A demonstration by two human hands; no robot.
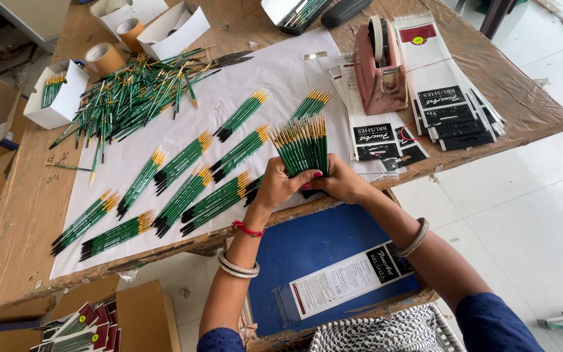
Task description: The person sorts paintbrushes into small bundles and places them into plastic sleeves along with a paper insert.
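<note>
Brushes sorted: about a dozen green bundles [184, 179] laid in rows on white paper [281, 72] over the counter [14, 215].
Brushes left: loose pile [131, 98] at far left, unsorted.
Sleeves: flat stack [451, 117] by tape dispenser [379, 72], apparently unfilled.
Left hand [278, 186]: fingers clamped round lower end of fanned bunch [302, 145].
Right hand [343, 182]: fingers curled tight on same bunch, above near counter edge.

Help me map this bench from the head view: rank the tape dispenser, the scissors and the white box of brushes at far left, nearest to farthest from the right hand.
From the right hand:
1. Tape dispenser, up and slightly right.
2. Scissors, up-left, on the white sheet.
3. White box, far left edge.
</note>
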